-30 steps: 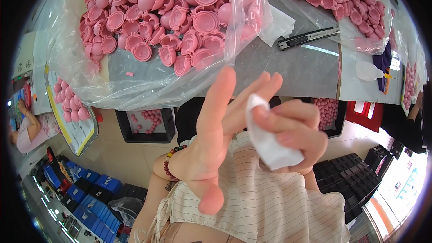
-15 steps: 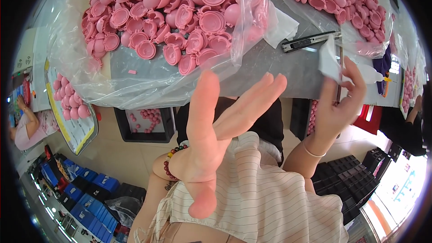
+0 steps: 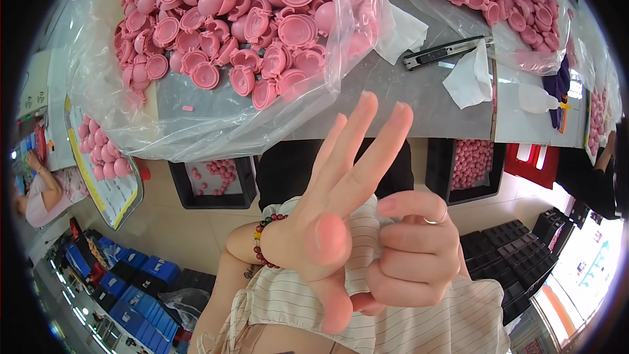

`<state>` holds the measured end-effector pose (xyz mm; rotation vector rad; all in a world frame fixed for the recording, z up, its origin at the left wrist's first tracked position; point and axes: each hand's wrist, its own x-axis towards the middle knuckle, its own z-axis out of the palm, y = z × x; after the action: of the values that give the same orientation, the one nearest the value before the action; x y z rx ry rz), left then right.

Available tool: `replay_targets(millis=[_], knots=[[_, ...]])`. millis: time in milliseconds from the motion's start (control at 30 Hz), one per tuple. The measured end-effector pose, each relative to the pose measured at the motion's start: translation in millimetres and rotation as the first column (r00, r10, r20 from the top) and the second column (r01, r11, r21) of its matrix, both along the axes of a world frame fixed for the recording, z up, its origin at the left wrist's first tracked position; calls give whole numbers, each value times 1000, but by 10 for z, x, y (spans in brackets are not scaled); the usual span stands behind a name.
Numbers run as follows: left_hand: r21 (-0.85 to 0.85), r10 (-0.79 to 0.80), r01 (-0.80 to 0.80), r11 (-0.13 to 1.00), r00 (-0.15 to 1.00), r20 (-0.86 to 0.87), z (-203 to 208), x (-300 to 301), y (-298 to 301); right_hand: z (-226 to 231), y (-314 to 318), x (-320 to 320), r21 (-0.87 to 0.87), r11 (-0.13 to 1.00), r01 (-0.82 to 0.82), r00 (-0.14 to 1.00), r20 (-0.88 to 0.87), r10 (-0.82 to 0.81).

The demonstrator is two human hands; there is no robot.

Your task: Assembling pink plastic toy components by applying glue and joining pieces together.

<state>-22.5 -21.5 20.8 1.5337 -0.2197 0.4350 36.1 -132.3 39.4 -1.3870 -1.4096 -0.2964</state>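
My left hand, with a beaded bracelet at the wrist, is raised before my body with its fingers spread, open and holding nothing visible. Close on its right, my right hand is closed, its fingers curled and a thin ring on one of them. No object shows in it. Above the hands, a white cloth lies on the grey table, beside a box cutter. A clear plastic bag at the upper left holds many pink hinged round shells.
Another bag of pink shells lies at the upper right. Below the table edge are two black bins with pink pieces, one left and one right. A white bottle stands at the right. Co-workers' arms show at both sides.
My right hand has let go of the white cloth on the table and come down and left beside my left hand, its fingers curling. The left hand has turned, fingers still spread.
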Motion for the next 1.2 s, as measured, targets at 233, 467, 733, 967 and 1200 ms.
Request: replay_targets(millis=[233, 467, 733, 967, 1200], knots=[[29, 32, -33, 999, 999, 42, -29, 35, 51, -24, 86, 35, -50, 997, 67, 997, -36, -68], [53, 9, -11, 999, 999, 34, 90, 68, 98, -9, 104, -52, -29, 991, 132, 988, -70, -134], [60, 8, -9, 998, 999, 31, 41, 71, 84, -23, 141, -68, -9, 977, 215, 973, -80, -215], [55, 40, -43, 998, 997, 67, 51, 108, 57, -29, 141, -114, 2, 971, 239, 966, -104, -237], [57, 53, -58, 997, 995, 79, 48, 104, 48, -26, 150, -142, 4, 973, 233, 965, -124, -230]])
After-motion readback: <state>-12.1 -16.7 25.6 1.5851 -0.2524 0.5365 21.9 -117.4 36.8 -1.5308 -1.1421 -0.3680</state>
